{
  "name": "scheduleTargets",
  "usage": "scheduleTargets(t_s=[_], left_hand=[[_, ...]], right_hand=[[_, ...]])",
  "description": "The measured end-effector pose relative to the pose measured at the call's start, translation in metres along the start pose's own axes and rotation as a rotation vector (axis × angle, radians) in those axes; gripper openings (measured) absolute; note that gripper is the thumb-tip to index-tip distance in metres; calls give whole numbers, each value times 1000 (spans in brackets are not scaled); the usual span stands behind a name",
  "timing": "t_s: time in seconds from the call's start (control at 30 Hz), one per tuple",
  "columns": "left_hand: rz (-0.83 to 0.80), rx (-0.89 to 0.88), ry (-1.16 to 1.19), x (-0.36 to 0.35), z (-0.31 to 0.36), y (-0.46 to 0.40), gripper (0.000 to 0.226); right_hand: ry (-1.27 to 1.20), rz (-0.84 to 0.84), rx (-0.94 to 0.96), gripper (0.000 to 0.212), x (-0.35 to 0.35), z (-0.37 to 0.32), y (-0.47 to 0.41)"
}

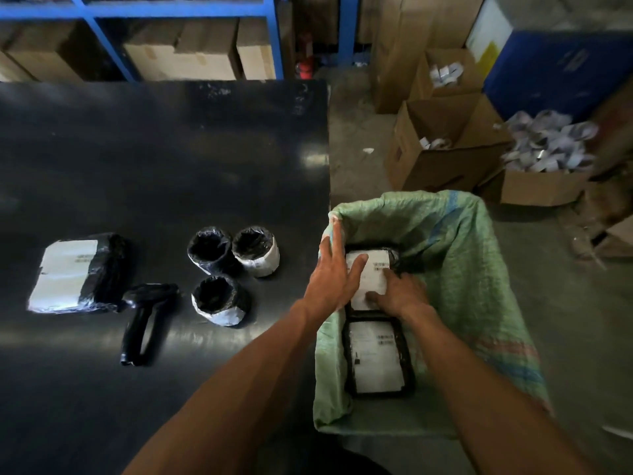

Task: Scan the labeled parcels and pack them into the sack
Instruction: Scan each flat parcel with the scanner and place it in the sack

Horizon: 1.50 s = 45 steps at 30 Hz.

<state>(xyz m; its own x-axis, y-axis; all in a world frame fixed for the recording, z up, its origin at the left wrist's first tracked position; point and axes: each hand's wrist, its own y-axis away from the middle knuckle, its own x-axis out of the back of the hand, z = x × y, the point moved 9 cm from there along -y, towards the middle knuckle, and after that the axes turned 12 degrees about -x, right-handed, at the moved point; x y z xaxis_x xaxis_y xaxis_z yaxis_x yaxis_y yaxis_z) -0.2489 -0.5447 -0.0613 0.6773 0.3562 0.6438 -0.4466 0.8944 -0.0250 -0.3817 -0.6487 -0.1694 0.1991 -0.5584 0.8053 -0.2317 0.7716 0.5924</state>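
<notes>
A green woven sack (455, 269) stands open to the right of the black table (154, 159). Inside it lie two flat black parcels with white labels, a far one (375, 274) and a near one (376, 359). My left hand (334, 272) reaches over the sack's left rim with fingers spread, its fingertips on the far parcel. My right hand (400, 291) presses down on the same parcel. On the table sit a flat labeled parcel (75, 274), three round black-wrapped parcels (236, 265) and a black handheld scanner (140, 320).
Open cardboard boxes (448, 145) with white scraps stand on the concrete floor behind the sack. A blue rack (178, 39) with cartons runs behind the table. A blue bin (561, 70) stands at the far right.
</notes>
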Motion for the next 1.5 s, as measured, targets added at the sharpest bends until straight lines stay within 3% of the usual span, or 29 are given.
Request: scheduleTargets(t_s=[0.2, 0.4, 0.8, 1.17, 1.5], left_hand=[[-23, -34, -166, 29, 4, 9, 67], [-13, -116, -394, 99, -13, 15, 56], [107, 30, -500, 263, -107, 87, 51], [139, 307, -521, 385, -247, 171, 51], [47, 440, -488, 421, -341, 191, 70]], right_hand=[[-202, 187, 13, 57, 59, 15, 34], [-291, 319, 37, 56, 106, -8, 85], [-333, 469, 265, 51, 128, -174, 197], [-317, 254, 413, 49, 52, -344, 269], [-201, -23, 304, 79, -34, -417, 267]])
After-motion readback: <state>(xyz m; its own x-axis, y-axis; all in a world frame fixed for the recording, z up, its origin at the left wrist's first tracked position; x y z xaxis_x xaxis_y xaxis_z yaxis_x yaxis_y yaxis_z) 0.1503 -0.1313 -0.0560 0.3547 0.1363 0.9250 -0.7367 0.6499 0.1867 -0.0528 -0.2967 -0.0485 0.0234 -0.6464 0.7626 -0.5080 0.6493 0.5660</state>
